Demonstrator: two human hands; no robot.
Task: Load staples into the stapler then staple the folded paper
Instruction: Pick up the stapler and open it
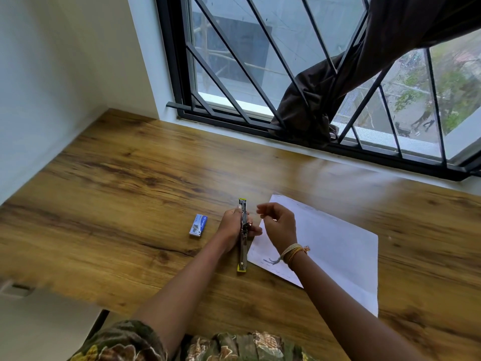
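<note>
My left hand [231, 227] is closed around the stapler [243, 235], gripping it at about mid-length. The stapler is swung fully open, so it lies as one long straight strip on the wooden table [130, 178], one yellow-tipped end pointing away from me and the other toward me. My left fingers wrap across to its right side.

My right hand [279, 226] is raised just right of the stapler, not touching it. The fingers are loosely curled and half open, thumb and forefinger close together; I cannot tell whether they pinch anything. A band of threads [294, 252] circles that wrist.

The folded paper [333, 246] lies flat on the table under and to the right of my right hand, its near-left edge just beside the stapler. The staple box [198, 225], blue and white, sits to the left of my left hand, apart from it.
</note>
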